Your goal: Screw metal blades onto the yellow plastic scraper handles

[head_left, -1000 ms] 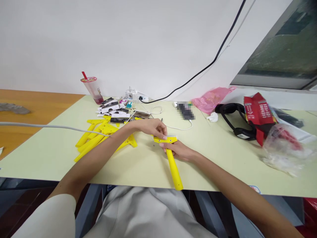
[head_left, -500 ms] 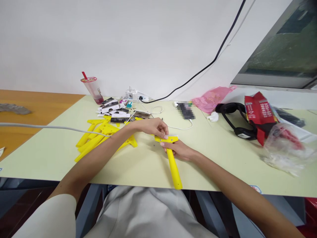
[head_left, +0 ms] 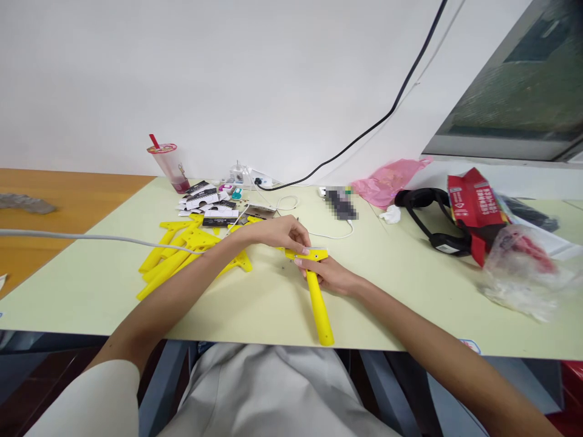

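A yellow T-shaped scraper is held in front of me, its handle slanting down towards the table's near edge. My right hand is closed around the top of the handle, with the thumb lying just below the head. From above, my left hand bends down and pinches the left part of the scraper's head. A thin pale strip shows along the head's upper edge; the left fingertips partly hide it. Several more yellow scrapers lie piled to the left, partly behind my left forearm.
Black-and-white small boxes lie behind the pile, near a drink cup with a red straw. White cables and a power strip run along the wall. To the right are a pink bag, a black neckband device and a red packet.
Almost nothing differs: both hands keep their grip on the scraper in the same place. The whole view has shifted very slightly.
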Motion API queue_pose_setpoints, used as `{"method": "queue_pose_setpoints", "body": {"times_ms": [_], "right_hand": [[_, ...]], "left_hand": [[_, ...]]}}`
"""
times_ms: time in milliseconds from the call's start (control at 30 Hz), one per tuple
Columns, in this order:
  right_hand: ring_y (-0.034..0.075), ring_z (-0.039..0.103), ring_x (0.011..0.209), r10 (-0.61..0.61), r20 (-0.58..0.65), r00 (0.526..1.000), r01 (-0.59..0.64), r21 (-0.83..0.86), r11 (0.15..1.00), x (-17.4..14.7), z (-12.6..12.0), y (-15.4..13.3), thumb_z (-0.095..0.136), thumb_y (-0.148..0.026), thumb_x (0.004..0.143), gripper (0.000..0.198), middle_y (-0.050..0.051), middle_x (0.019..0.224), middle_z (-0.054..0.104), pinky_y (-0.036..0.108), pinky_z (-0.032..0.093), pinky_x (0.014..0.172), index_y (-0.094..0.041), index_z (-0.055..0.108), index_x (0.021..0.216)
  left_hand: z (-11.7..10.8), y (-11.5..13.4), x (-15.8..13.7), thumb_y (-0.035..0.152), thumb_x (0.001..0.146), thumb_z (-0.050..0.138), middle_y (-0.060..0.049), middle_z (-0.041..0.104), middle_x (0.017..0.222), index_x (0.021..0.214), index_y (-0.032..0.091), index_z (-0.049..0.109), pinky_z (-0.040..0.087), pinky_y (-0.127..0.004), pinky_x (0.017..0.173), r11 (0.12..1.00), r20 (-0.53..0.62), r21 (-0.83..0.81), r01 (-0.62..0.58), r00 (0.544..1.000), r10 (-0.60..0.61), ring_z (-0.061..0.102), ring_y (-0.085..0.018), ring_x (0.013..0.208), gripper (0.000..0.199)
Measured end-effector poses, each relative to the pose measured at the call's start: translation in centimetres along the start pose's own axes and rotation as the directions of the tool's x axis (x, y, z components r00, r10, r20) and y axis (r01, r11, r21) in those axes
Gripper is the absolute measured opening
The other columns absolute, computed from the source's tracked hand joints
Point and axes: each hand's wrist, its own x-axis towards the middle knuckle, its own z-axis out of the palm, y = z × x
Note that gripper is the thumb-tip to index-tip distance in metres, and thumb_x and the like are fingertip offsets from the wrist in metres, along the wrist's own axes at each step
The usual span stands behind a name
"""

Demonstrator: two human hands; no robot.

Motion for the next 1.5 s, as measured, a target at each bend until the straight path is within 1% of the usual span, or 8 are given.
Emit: {"method": "queue_pose_setpoints", "body": {"times_ms": [100,200,333,567,933,1167,1333,1500], "right_hand": [[0.008,0.025,0.052,-0.012,-0.022,1.000,0.013,0.009,1.000,-0.1,0.3,-0.6,0.086,-0.062,0.083,0.050,-0.006,0.063,0.046,0.028,0.018,0.050,-0.020,0.060,0.072],[0.008,0.024,0.052,-0.041,-0.112,0.993,0.044,0.024,0.999,-0.2,0.4,-1.3,0.086,-0.064,0.081,0.051,-0.006,0.061,0.043,0.028,0.019,0.050,-0.020,0.060,0.071],[0.008,0.022,0.053,-0.103,-0.312,0.944,0.132,0.073,0.988,-0.1,0.2,-2.2,0.085,-0.065,0.078,0.052,-0.008,0.059,0.036,0.027,0.021,0.050,-0.022,0.058,0.072],[0.009,0.029,0.056,-0.229,-0.533,0.814,0.327,0.095,0.940,0.8,-0.4,-1.8,0.089,-0.063,0.070,0.054,-0.009,0.061,0.038,0.026,0.025,0.051,-0.023,0.053,0.075],[0.009,0.024,0.059,-0.256,-0.432,0.865,0.323,0.088,0.942,0.8,-0.2,-1.2,0.087,-0.056,0.070,0.047,-0.010,0.061,0.032,0.025,0.023,0.052,-0.023,0.054,0.078],[0.009,0.022,0.058,-0.274,-0.336,0.901,0.315,0.073,0.946,0.8,-0.3,-1.2,0.085,-0.045,0.074,0.039,-0.011,0.059,0.031,0.027,0.020,0.054,-0.022,0.054,0.077],[0.009,0.026,0.059,-0.314,-0.211,0.926,0.330,0.041,0.943,0.2,-0.2,-1.9,0.079,-0.031,0.073,0.028,-0.009,0.062,0.039,0.029,0.020,0.056,-0.021,0.052,0.076],[0.009,0.024,0.060,-0.322,-0.183,0.929,0.338,0.064,0.939,-0.3,-0.1,-2.7,0.078,-0.029,0.072,0.026,-0.010,0.064,0.038,0.030,0.018,0.056,-0.021,0.054,0.077]], "left_hand": [[0.2,0.0,0.0,0.045,0.087,0.083,-0.008,0.080,0.090,0.105,0.016,0.084,0.051,-0.027,0.070,0.999,-0.024,0.032,-0.005,1.000,0.006,0.071,-0.019,0.079,0.033],[0.9,0.8,0.1,0.042,0.093,0.076,-0.009,0.080,0.100,0.108,0.016,0.081,0.054,-0.030,0.077,0.990,-0.191,0.142,-0.021,0.980,0.049,0.073,-0.021,0.087,0.031],[3.2,2.4,-0.2,0.035,0.106,0.058,-0.015,0.074,0.129,0.126,0.016,0.075,0.053,-0.046,0.108,0.889,-0.490,0.458,-0.005,0.833,0.257,0.068,-0.029,0.119,0.032],[9.3,2.9,-1.1,0.050,0.108,0.057,-0.017,0.061,0.155,0.152,0.021,0.061,0.046,-0.057,0.120,0.732,-0.507,0.673,0.107,0.787,0.350,0.053,-0.036,0.144,0.052],[11.1,3.4,-0.5,0.028,0.103,0.061,-0.019,0.045,0.170,0.160,0.027,0.055,0.055,-0.057,0.110,0.650,-0.478,0.710,0.272,0.864,0.161,0.061,-0.040,0.139,0.057],[11.1,3.2,-0.3,0.014,0.095,0.057,-0.019,0.035,0.176,0.163,0.030,0.051,0.065,-0.045,0.084,0.759,-0.472,0.568,0.318,0.882,-0.016,0.078,-0.029,0.103,0.070],[10.5,1.6,-0.5,0.003,0.092,0.050,-0.019,0.034,0.176,0.159,0.025,0.052,0.064,-0.044,0.095,0.850,-0.483,0.490,0.191,0.872,0.082,0.074,-0.028,0.118,0.070],[10.1,1.0,-1.1,0.006,0.096,0.049,-0.017,0.034,0.177,0.159,0.030,0.051,0.064,-0.041,0.089,0.841,-0.471,0.522,0.142,0.870,0.145,0.076,-0.022,0.099,0.068]]}}
